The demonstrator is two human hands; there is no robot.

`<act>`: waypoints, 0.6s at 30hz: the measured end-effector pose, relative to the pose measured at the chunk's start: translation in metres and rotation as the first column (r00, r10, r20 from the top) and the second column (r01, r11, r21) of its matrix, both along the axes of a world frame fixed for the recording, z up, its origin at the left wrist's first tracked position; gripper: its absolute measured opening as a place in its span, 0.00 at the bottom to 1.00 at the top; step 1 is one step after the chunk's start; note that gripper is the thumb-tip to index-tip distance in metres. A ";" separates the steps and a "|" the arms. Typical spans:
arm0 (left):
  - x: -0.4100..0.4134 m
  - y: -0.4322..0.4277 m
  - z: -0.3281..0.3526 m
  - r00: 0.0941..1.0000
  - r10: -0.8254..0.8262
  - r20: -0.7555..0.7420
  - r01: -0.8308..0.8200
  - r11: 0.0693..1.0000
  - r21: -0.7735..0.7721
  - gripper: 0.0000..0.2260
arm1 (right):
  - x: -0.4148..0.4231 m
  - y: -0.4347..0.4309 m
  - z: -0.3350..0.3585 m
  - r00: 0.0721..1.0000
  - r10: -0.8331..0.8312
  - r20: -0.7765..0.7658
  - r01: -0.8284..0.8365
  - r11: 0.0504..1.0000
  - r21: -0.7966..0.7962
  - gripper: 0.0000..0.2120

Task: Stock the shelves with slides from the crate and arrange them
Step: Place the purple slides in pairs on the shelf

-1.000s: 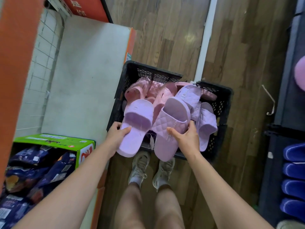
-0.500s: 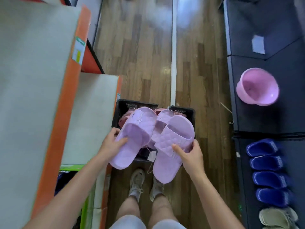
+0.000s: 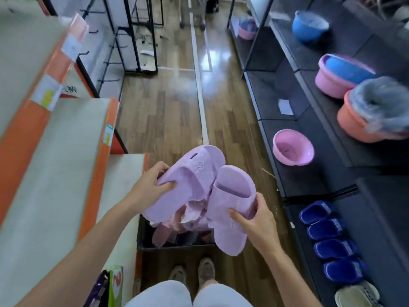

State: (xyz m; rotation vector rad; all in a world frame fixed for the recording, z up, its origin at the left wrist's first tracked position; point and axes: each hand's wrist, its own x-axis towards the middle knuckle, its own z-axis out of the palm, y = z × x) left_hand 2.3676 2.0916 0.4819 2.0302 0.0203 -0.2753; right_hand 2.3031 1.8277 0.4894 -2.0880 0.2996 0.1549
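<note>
Fingers (image 3: 160,168) of the left hand (image 3: 148,189) curl over the outer edge of one lilac slide (image 3: 190,180), with the thumb pressed on its strap, so the hand is clamped on it. The right hand (image 3: 257,224) grips a second lilac slide (image 3: 230,209): its thumb lies across the footbed and its fingers wrap round the right edge. Both slides are held in the air above the crate (image 3: 177,247), touching or nearly touching at their inner sides, toes pointing away from the person. The left one is tilted up and sits higher than the right.

The black crate stands on the wood floor (image 3: 166,120), just beside the beige shelf (image 3: 55,173) with orange edging on the left. Pink slides (image 3: 168,231) lie heaped inside it. On the right, a low dark shelf (image 3: 309,180) carries a row of blue slides (image 3: 332,247), and a pink basin (image 3: 292,149) sits farther along.
</note>
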 end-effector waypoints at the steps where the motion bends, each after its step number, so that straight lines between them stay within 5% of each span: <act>1: -0.002 -0.004 0.009 0.999 -0.015 0.033 0.015 1.000 -0.014 0.22 | -0.004 -0.005 0.007 1.000 -0.012 0.013 0.012 1.000 0.008 0.31; 18: -0.010 -0.127 0.110 0.838 -0.361 0.409 0.416 0.908 -0.052 0.15 | -0.107 -0.088 0.110 0.852 -0.459 0.252 0.439 0.888 0.133 0.22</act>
